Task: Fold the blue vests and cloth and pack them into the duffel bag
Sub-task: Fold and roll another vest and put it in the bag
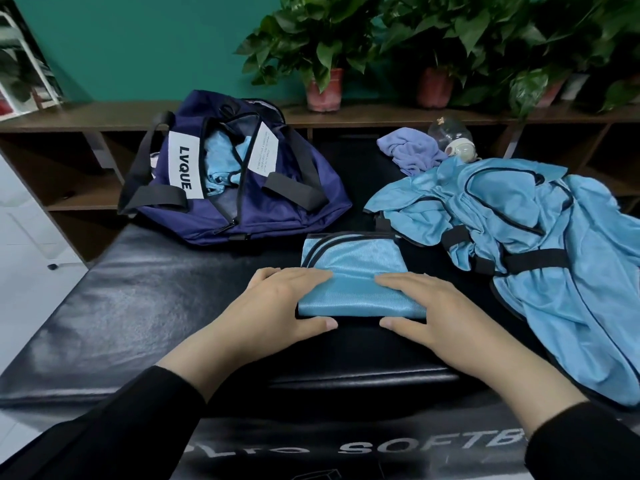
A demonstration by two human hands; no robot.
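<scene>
On black mat point(138, 306), flat straight fingers of both hands point(284, 303) point(426, 306) press folded vest point(356, 271); duffel bag point(277, 188) holds some, right pile point(519, 230) and cloth point(412, 150) remain.

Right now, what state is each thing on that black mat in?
Folded vest: folded flat, both hands pressing on it.
Left hand: fingers flat on the vest.
Right hand: fingers flat on the vest.
Duffel bag: unzipped, blue fabric already inside.
Vest pile: unfolded, crumpled in a heap.
Purple cloth: bunched up, not folded.
</scene>
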